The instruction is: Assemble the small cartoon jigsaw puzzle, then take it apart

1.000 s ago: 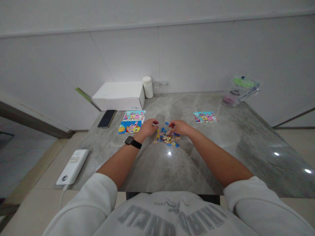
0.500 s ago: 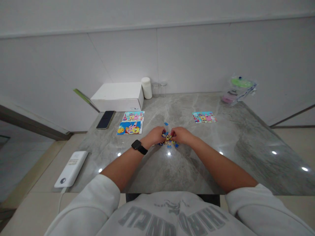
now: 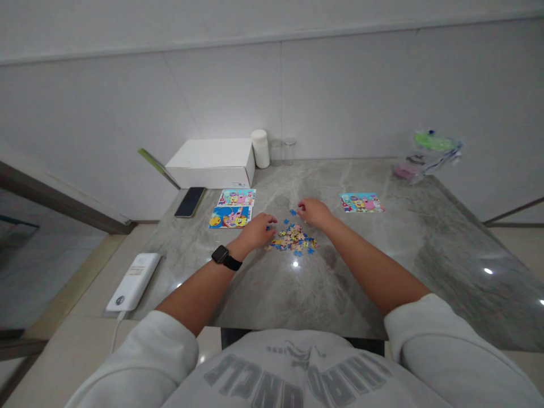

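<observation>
A pile of small jigsaw pieces [image 3: 293,238], blue, yellow and pink, lies on the grey marble table [image 3: 323,289] in front of me. My left hand [image 3: 258,230] is at the pile's left edge, fingers apart, with a small blue piece by its fingertips. Beyond the pile on the right is my right hand [image 3: 313,213], its fingers bent close together at a blue piece [image 3: 293,212]. Another blue piece [image 3: 286,221] lies between the hands. Two cartoon picture cards [image 3: 237,198] [image 3: 230,217] rest at the left, and a third card [image 3: 362,202] lies at the right.
Along the back stand a white box [image 3: 212,161], a white bottle [image 3: 260,148] and clear glasses [image 3: 289,152]. A phone [image 3: 190,202] and a white power bank [image 3: 134,281] with a cable are on the left. A plastic bag [image 3: 425,156] sits at the back right corner.
My hands have moved apart, the left one leftward and the right one away from me. The pile between them, mostly covered before, is now exposed and spread. The view has shifted slightly.
</observation>
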A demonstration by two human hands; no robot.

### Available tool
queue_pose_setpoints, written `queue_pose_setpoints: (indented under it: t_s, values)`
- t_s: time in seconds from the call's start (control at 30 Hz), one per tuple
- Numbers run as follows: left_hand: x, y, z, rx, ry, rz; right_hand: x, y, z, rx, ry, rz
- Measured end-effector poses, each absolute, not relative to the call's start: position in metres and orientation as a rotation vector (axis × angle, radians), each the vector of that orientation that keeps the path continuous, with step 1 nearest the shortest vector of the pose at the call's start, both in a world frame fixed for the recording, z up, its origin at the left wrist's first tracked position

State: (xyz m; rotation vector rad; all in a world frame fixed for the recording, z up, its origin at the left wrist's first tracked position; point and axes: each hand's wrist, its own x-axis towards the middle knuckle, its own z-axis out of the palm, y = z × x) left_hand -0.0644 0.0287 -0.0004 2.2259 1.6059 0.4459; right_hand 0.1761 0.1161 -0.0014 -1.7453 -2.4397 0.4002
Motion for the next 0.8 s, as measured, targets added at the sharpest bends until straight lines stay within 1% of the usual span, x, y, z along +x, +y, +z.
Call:
queue_pose_setpoints:
  t_s: [0.1, 0.2, 0.33, 0.43, 0.47, 0.53, 0.63, 0.67, 0.73, 0.8]
  values:
    - [-0.068, 0.015, -0.001, 2.218, 1.577, 0.414, 0.156, 0.128, -0.001, -1.767, -2.506, 0.387]
    - [-0.073, -0.001, -0.002, 2.213, 1.556, 0.374, 0.149, 0.131, 0.000, -1.706, -2.572, 0.474]
    - [-0.073, -0.017, -0.003, 2.227, 1.535, 0.324, 0.155, 0.125, 0.004, -1.595, -2.561, 0.786]
    - [-0.060, -0.018, -0.004, 2.218, 1.493, 0.361, 0.161, 0.114, 0.009, -1.487, -2.470, 1.088]
    - [-0.055, -0.017, -0.004, 2.218, 1.482, 0.381, 0.164, 0.111, 0.011, -1.456, -2.456, 1.127]
    - [-0.046, -0.013, -0.003, 2.219, 1.474, 0.430, 0.174, 0.106, 0.014, -1.453, -2.481, 1.016]
    - [-0.046, -0.008, -0.003, 2.213, 1.461, 0.521, 0.201, 0.103, 0.012, -1.606, -2.519, 0.591]
    - [-0.049, -0.007, -0.003, 2.202, 1.463, 0.547, 0.212, 0.102, 0.010, -1.666, -2.509, 0.501]
    - [-0.057, -0.004, -0.005, 2.171, 1.488, 0.576, 0.230, 0.101, 0.003, -1.771, -2.495, 0.419]
    - [-0.061, 0.001, -0.007, 2.138, 1.531, 0.576, 0.238, 0.099, -0.004, -1.787, -2.503, 0.410]
